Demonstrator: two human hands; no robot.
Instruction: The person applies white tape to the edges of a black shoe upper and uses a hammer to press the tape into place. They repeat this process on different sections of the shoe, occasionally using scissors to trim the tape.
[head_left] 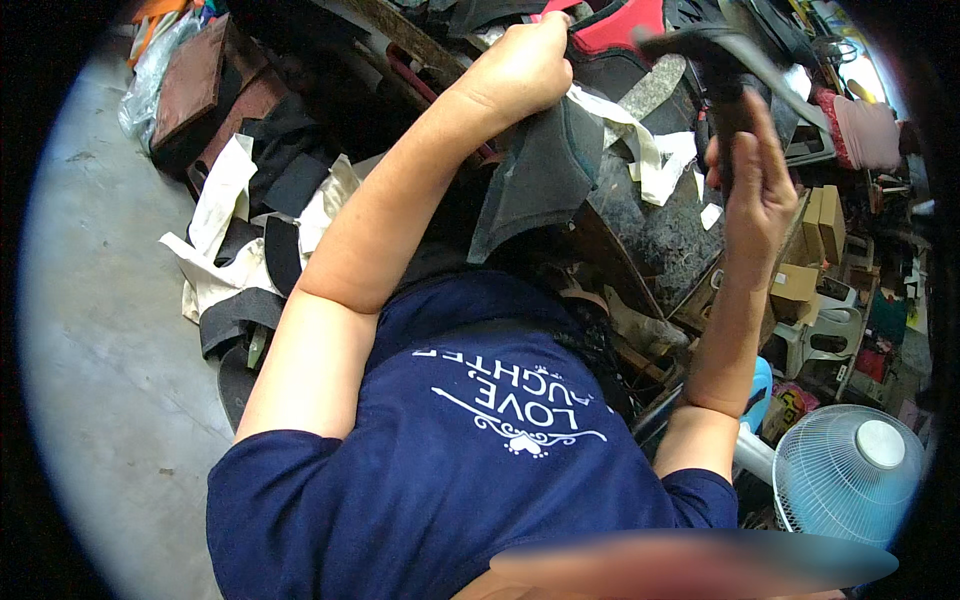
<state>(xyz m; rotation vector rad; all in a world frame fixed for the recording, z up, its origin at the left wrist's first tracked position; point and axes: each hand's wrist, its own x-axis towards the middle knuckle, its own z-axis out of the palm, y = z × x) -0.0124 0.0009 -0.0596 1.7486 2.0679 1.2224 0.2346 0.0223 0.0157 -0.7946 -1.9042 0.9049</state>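
My left hand [520,68] is closed at the upper middle, gripping the edge of a dark grey sheet piece [545,170] that hangs down toward my body. What lies inside the fist is hidden. My right hand [758,190] is raised at the upper right, holding a hammer [735,55] by its dark handle, its head slightly blurred. The hammer is apart from the sheet piece. Beyond my left fist lies a red and black piece [622,28]. White strips [655,165] rest on a dark, worn work surface [660,235] between my hands.
To the left, white and black scraps [235,265] lie heaped near a reddish-brown box-like thing [205,90] on the grey floor [110,330]. A fan [850,470] stands at the lower right. Small cardboard boxes [795,285] and white plastic furniture [835,325] are beyond my right arm.
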